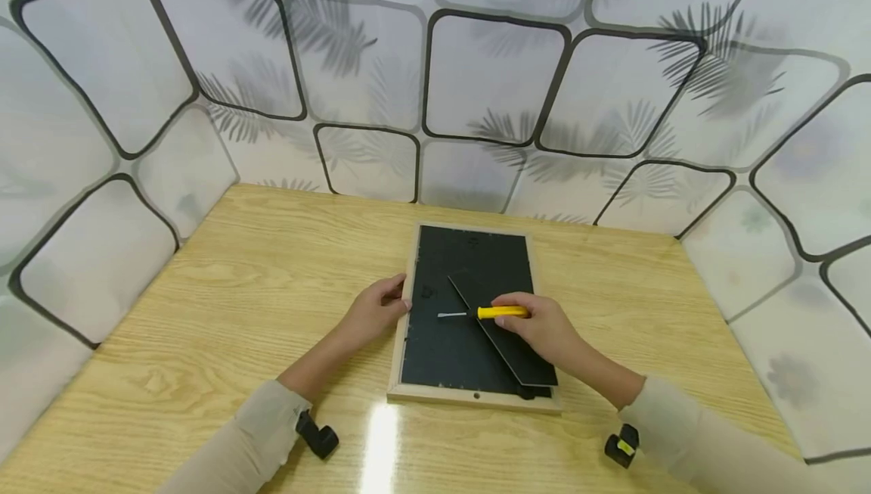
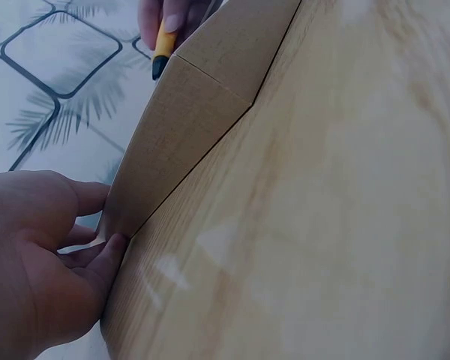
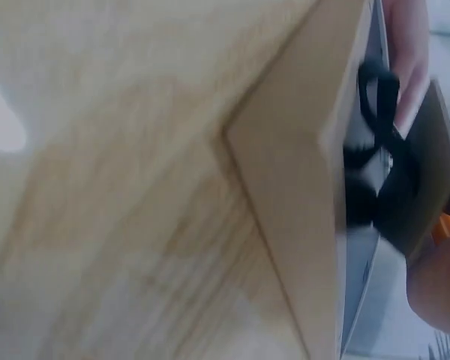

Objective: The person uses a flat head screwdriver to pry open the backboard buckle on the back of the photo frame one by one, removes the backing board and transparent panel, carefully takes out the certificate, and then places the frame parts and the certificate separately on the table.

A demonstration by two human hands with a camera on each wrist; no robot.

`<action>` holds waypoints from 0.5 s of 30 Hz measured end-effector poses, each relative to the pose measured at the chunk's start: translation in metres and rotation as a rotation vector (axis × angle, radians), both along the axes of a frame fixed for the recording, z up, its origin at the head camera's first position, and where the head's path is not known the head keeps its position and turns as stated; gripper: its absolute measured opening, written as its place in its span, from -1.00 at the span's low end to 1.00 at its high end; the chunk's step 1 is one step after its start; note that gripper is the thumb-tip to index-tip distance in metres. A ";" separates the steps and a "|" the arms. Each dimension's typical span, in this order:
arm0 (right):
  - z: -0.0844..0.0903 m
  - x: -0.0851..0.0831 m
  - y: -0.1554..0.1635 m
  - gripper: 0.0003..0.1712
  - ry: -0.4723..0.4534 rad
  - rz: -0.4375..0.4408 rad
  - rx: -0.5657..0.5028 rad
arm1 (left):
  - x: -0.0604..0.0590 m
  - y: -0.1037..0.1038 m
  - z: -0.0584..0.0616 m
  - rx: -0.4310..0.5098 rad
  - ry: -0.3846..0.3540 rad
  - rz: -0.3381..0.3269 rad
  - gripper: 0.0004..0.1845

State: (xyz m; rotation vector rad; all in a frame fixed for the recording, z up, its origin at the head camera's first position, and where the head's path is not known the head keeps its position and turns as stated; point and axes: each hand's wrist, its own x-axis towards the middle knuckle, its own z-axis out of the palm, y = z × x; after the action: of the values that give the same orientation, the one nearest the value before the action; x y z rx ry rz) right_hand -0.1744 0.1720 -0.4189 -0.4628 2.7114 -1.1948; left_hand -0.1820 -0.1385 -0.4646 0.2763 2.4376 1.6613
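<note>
A picture frame with a pale wooden rim lies face down, its black backing board upward. Across the board slants a black easel stand. My left hand grips the frame's left side; the left wrist view shows thumb and fingers at its edge. In my right hand is a yellow-handled screwdriver, held over the stand with its metal tip pointing left. In the right wrist view, a dark, blurred looped strap shows between the stand and the frame.
A wood-grain table bears the frame. Patterned pale walls stand at the back and both sides. Each wrist carries a small black camera mount, one on the left cuff and one on the right.
</note>
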 end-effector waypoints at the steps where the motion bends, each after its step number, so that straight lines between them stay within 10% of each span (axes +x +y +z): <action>1: 0.000 0.003 -0.003 -0.69 0.011 0.018 0.000 | 0.000 0.000 0.000 -0.001 0.002 -0.001 -0.34; 15: -0.008 0.021 -0.027 -0.70 -0.088 0.091 -0.052 | 0.002 -0.001 0.005 0.004 0.017 -0.015 -0.33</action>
State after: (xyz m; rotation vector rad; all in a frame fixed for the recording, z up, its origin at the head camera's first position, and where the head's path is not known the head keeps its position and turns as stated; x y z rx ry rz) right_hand -0.1531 0.1448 -0.4266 -0.5212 2.5621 -1.2344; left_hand -0.1803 -0.1397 -0.4600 0.3093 2.4389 1.6646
